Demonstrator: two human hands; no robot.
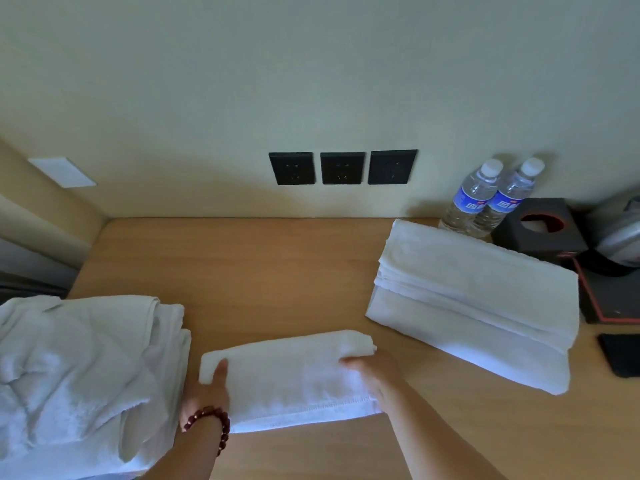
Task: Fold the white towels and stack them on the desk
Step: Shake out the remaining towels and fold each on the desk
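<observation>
A small folded white towel (pixel 291 375) lies on the wooden desk (pixel 242 265) near its front edge. My left hand (pixel 207 393) grips the towel's left end, thumb on top, with a dark red bead bracelet on the wrist. My right hand (pixel 374 372) holds the towel's right end, fingers curled around its edge. A stack of folded white towels (pixel 474 299) sits at the right of the desk. A loose heap of unfolded white towels (pixel 79 368) lies at the left.
Two water bottles (pixel 485 199) stand against the wall behind the stack. A black tissue box (pixel 540 226), a dark tray with a kettle (pixel 620 237) and a black flat object (pixel 620 355) are at the far right. Three black wall sockets (pixel 343 168) sit above the desk.
</observation>
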